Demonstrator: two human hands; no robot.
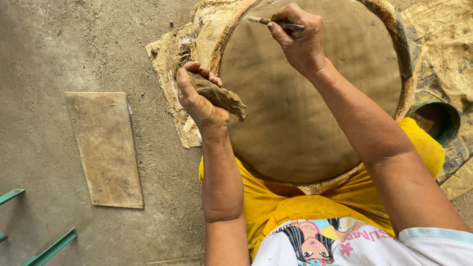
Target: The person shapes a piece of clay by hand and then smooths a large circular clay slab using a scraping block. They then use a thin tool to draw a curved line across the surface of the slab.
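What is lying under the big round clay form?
Torn, clay-stained sacking sticks out from under the clay form, on the left especially. Whatever supports it directly beneath is covered.

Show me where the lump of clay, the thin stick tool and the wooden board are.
lump of clay (pixel 221 96), head view, middle of the lump beyond the left hand's fingers.
thin stick tool (pixel 258 20), head view, bare shaft left of the right hand.
wooden board (pixel 104 148), head view, centre of its face.
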